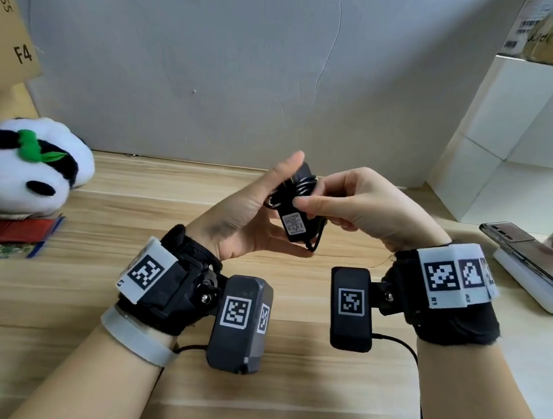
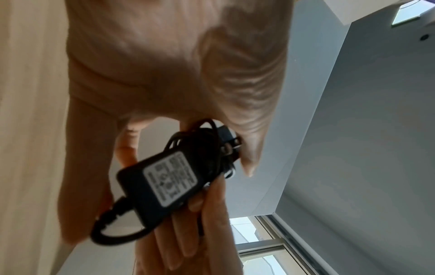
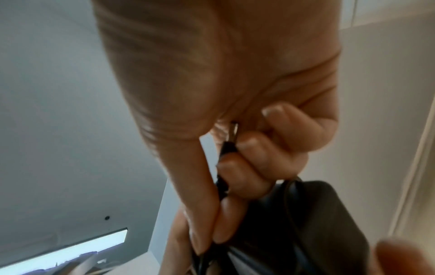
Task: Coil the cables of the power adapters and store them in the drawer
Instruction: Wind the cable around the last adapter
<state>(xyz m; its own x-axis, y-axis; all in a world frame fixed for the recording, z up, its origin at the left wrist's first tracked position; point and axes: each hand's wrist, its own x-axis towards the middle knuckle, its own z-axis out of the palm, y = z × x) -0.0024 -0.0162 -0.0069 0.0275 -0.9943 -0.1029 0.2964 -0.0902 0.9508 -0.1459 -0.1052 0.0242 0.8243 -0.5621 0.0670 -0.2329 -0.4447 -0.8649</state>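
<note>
A black power adapter (image 1: pixel 295 224) with a white label is held above the wooden desk (image 1: pixel 169 207) in the middle of the head view. Its thin black cable (image 1: pixel 303 186) is wound round the upper end of the body. My left hand (image 1: pixel 255 214) grips the adapter from the left, thumb up along its top. My right hand (image 1: pixel 345 198) pinches the cable's end against the windings from the right. In the left wrist view the adapter (image 2: pixel 169 178) shows its label and a cable loop (image 2: pixel 113 234) below. The right wrist view shows fingers curled round the cable's plug end (image 3: pixel 227 148).
A panda plush (image 1: pixel 27 166) lies at the left on red packets (image 1: pixel 25 232). A cardboard box (image 1: pixel 8 23) leans at the far left. White boxes (image 1: pixel 519 136) stand at the right, with a phone (image 1: pixel 530 249) on a white block. A grey wall is behind.
</note>
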